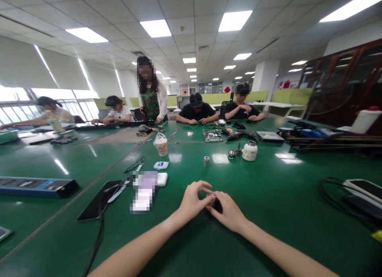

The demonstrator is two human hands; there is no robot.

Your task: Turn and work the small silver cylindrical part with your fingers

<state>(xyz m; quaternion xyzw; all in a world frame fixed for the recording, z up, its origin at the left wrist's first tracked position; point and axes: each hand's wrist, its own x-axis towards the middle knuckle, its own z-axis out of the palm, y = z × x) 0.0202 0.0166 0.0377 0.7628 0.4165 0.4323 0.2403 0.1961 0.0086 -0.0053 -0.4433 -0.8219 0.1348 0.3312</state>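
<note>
Low over the green table [179, 237], my left hand [193, 199] and my right hand [228, 211] meet at their fingertips. Between them is a small, shiny, pale object [211, 198], mostly covered by the fingers, so its kind does not show. Both hands are closed around it, thumbs and fingers pinching from either side. A short silver metal cylinder [206, 161] stands upright beyond my hands, touched by neither.
A white bottle [250, 151], a cup in a plastic bag [161, 144], a power drill [234, 136] and a circuit board [212, 136] lie farther back. To the left are a dark tablet [100, 200] and a blue box [36, 187]. Several people work across the table.
</note>
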